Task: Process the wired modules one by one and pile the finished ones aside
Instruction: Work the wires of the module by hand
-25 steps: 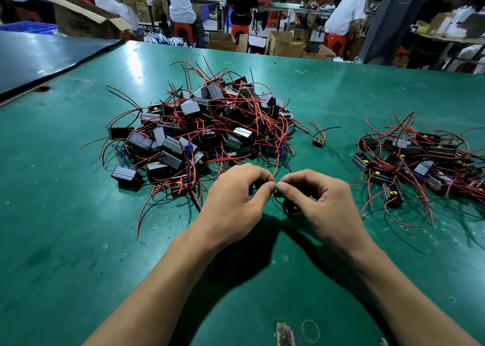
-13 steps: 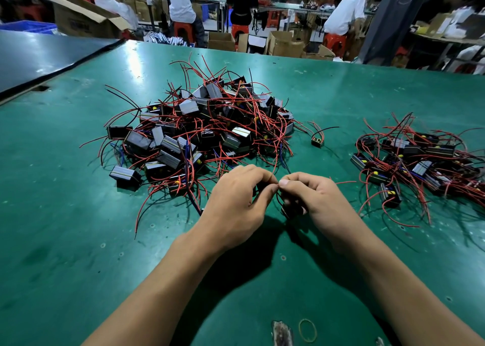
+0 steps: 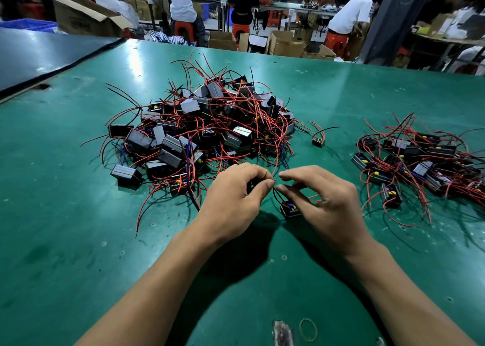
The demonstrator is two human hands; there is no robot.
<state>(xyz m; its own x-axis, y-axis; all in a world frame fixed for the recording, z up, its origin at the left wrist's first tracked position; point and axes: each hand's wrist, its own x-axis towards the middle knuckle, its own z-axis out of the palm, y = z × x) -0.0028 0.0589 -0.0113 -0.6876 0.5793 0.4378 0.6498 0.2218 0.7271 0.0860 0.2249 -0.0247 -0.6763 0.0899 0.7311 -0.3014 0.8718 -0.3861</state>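
A small black wired module lies on the green table between my hands. Its black wire rises to my left hand, which pinches the wire tips between thumb and forefinger. My right hand arches over the module; its forefinger and thumb are slightly parted just right of the wire tips and clamp nothing. A big heap of modules with red and black wires lies beyond my hands. A smaller pile of modules lies at the right.
One stray module sits between the two piles. A rubber band and a worn patch lie near the front edge. A dark table adjoins at the left. Cardboard boxes and seated people are beyond the far edge.
My right forefinger and thumb, earlier pressed together against my left fingertips, have parted. The module now shows beneath my right hand. Both piles are unchanged.
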